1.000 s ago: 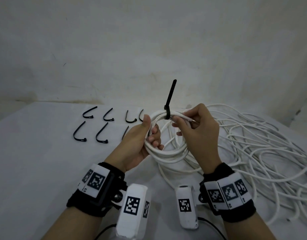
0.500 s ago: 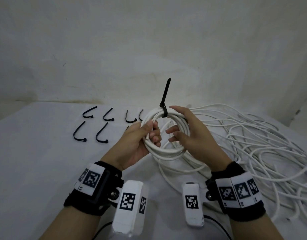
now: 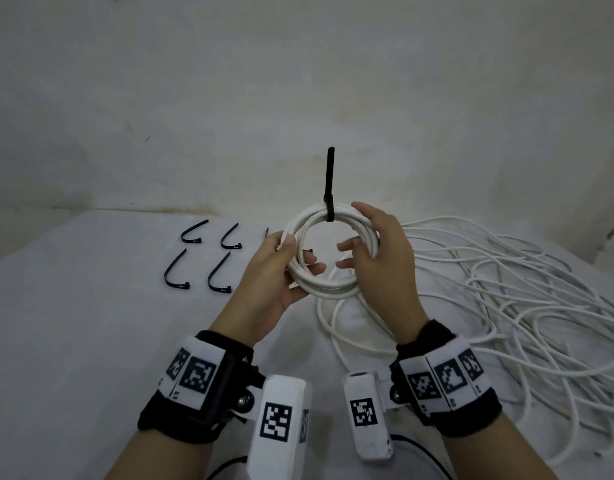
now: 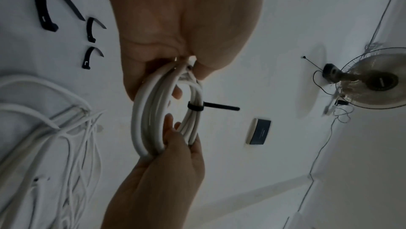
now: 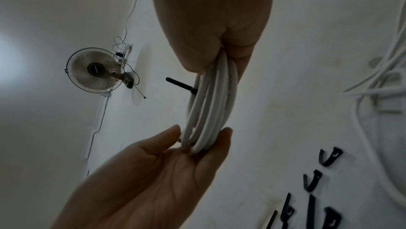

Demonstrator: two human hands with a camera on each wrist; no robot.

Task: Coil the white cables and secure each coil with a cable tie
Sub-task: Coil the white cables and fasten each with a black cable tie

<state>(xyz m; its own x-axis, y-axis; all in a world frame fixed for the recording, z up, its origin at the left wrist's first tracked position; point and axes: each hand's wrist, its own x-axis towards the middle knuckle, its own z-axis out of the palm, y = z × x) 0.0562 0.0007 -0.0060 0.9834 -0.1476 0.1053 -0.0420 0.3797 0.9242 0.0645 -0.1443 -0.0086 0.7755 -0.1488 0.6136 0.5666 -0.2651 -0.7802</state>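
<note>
- Head view: left hand (image 3: pixel 274 271) and right hand (image 3: pixel 375 258) each grip the coil (image 3: pixel 330 289), fingers curled round it.
- Risk: tie (image 3: pixel 330 188) possibly loose; turns may spring apart on release.

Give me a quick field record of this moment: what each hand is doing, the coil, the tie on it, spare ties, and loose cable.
left hand: grips the coil's left side
right hand: holds the coil's right side
coil: white cable, held up above the table
tie on coil: black, fastened at the top, tail pointing up
spare ties: black, on the table left of the hands
loose cable: white tangle on the right
</note>
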